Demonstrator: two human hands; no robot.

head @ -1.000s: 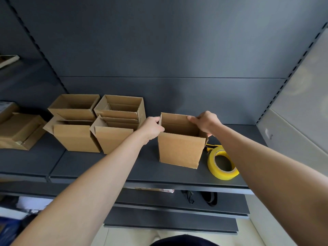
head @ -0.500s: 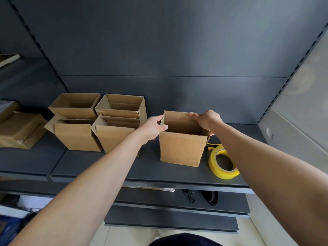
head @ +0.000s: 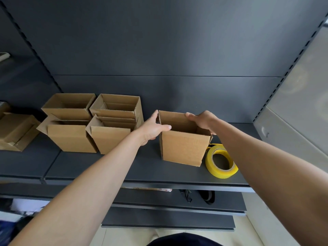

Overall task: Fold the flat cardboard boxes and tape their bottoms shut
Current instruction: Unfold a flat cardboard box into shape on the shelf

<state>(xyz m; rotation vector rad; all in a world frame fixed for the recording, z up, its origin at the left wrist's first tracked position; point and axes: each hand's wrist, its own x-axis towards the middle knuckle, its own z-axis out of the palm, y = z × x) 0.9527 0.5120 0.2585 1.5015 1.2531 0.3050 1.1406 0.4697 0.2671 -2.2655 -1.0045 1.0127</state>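
Item: one erected cardboard box (head: pixel 183 148), centre of frame, upright on the dark shelf (head: pixel 124 167), mouth up, bottom hidden. Your left hand (head: pixel 152 129) pinched its left wall, thumb over the near rim and fingers up the outside. Your right hand (head: pixel 202 119) curled over the far right rim. Yellow tape roll (head: pixel 221 163): flat, just beside the box's lower right corner. Four open boxes (head: pixel 106 139): clustered at left, apart from it, on your left hand's side — probably its destination, so a leftward shift.
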